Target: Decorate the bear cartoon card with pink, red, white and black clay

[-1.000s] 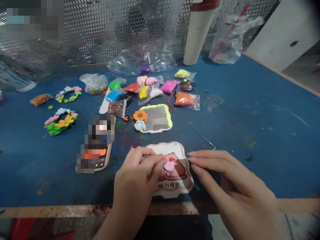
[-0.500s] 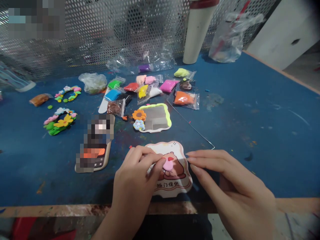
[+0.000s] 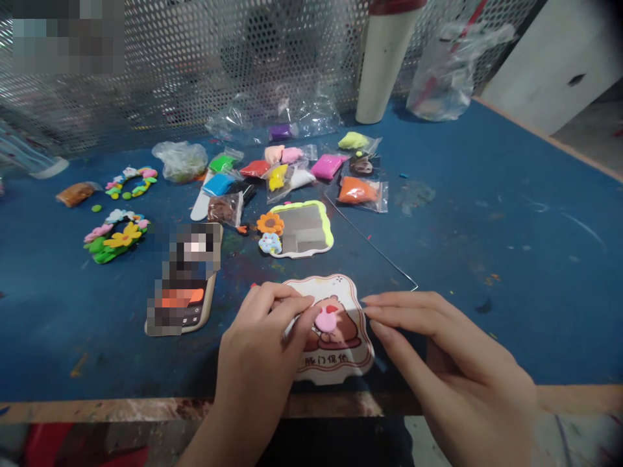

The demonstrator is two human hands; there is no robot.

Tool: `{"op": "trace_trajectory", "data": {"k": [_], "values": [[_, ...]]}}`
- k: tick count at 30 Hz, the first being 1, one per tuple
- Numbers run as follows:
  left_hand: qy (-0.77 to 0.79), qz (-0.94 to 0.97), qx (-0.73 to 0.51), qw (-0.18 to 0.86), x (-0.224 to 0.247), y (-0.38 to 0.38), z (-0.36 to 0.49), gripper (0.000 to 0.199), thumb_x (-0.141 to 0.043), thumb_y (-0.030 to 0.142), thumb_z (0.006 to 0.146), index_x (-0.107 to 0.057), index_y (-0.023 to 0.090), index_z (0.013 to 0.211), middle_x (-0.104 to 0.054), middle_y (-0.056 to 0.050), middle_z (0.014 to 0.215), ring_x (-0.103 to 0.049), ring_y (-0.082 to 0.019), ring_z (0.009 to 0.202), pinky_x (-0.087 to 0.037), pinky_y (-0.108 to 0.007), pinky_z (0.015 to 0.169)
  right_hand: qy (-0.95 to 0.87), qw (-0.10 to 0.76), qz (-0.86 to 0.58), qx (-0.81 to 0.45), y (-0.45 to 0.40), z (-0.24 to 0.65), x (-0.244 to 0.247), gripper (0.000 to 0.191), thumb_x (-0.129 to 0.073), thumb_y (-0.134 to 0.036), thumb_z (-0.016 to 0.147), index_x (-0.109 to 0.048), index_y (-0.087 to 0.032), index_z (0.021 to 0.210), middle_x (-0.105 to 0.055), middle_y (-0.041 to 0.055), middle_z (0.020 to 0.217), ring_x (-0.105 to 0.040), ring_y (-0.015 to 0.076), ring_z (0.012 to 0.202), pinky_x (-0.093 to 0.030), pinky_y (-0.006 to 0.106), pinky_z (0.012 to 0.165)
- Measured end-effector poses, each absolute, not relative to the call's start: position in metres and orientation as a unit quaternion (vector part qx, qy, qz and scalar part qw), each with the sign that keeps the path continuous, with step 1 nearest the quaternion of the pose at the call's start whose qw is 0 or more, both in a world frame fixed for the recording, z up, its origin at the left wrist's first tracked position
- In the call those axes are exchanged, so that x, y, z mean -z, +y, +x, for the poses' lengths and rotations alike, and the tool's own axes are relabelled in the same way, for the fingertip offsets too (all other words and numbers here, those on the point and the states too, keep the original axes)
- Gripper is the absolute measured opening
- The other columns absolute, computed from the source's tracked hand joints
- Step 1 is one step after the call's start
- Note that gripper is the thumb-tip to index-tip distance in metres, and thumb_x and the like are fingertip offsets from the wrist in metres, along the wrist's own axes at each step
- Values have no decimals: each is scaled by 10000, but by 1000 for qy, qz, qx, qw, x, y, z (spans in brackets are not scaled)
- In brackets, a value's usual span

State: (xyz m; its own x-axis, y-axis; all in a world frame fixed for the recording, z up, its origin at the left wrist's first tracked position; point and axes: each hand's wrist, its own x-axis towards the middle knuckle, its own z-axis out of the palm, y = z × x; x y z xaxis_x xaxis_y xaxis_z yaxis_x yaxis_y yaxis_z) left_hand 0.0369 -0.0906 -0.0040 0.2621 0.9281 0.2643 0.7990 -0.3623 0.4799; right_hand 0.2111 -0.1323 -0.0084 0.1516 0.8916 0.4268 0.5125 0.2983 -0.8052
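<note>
Blue tabletop (image 3: pixel 506 246) is being spanned by the right hand (image 3: pixel 452 353), narrowly pinched beside the plaque (image 3: pixel 348 337), and the left hand (image 3: pixel 260 337), curled over it; whether anything is being gripped cannot be told. By the plaque, seemingly stiff and light, a pink disc (image 3: pixel 326 320) is being borne: probably soft, easily dented, best held by its rim.

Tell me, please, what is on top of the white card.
A pink disc, red along its upper edge, seems to rest on the card; the left hand covers its left side, hiding anything there.
</note>
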Motion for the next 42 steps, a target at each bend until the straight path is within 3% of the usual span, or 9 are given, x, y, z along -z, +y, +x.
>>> {"op": "trace_trajectory", "data": {"k": [4,9,16,22,30,42], "values": [[537,786,-280,125,3,-90,32,172,-548,169,907,-655,270,995,-687,52,975,-633,-151,910,-477,-303,780,-627,508,-562,-184,-132,211,8,191,-608,-110,861,-662,-284,919,-687,-66,944,-640,54,893,-490,141,817],[452,826,-309,134,1,-91,28,219,-510,80,904,-627,242,991,-686,53,967,-604,-113,891,-464,-231,807,-627,504,-564,-186,-132,211,8,192,-603,-116,864,-664,-287,926,-689,-66,941,-641,51,893,-493,132,807],[427,849,-291,108,8,-91,28,255,-502,70,896,-628,218,1060,-655,-11,997,-577,-160,895,-484,-284,767,-639,497,-557,-185,-131,211,6,201,-597,-110,864,-661,-288,933,-690,-74,945,-641,44,894,-490,120,813],[428,848,-290,115,10,-91,30,267,-505,63,892,-621,225,1068,-648,-5,996,-575,-159,895,-486,-288,765,-641,489,-563,-182,-131,211,6,197,-597,-121,866,-658,-299,925,-688,-87,940,-640,35,879,-490,110,793],[461,828,-303,97,11,-92,26,267,-485,78,916,-592,193,1133,-607,-38,1073,-556,-156,983,-461,-290,854,-622,474,-600,-167,-135,212,8,186,-590,-138,869,-649,-304,931,-688,-49,979,-656,106,889,-534,214,787],[466,824,-304,105,13,-90,26,187,-502,126,911,-640,228,984,-587,-49,1055,-560,-195,965,-512,-357,828,-710,327,-611,-121,-125,203,17,241,-530,-250,915,-617,-219,1138,-614,85,1152,-640,192,1029,-589,327,814]]}}
